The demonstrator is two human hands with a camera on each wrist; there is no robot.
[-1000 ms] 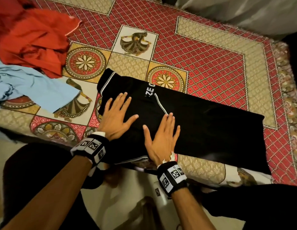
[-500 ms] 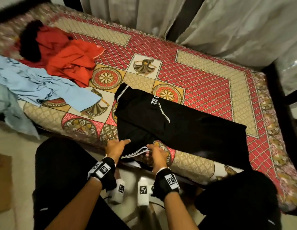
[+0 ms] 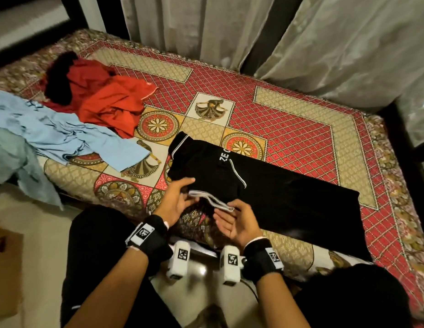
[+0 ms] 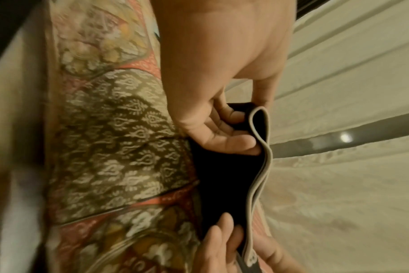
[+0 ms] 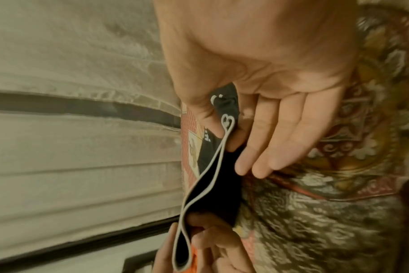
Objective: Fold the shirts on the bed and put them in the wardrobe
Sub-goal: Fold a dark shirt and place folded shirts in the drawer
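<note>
A black shirt with white lettering lies flat across the near part of the bed. Its white-trimmed sleeve is lifted off the bed's front edge. My left hand pinches the sleeve's left end, thumb on top and fingers beneath. My right hand pinches the right end, palm turned up. In the left wrist view my left hand holds the trimmed sleeve between thumb and fingers. In the right wrist view my right hand grips the same sleeve.
A crumpled red shirt and a light blue shirt lie on the bed's left side, the blue one hanging over the edge. Grey curtains hang behind the bed. A dark frame borders the right. My knees are against the front edge.
One second ago both hands pressed flat on the black shirt. They slid back to its near edge, took hold of the white-trimmed sleeve and raised it. My head pulled back.
</note>
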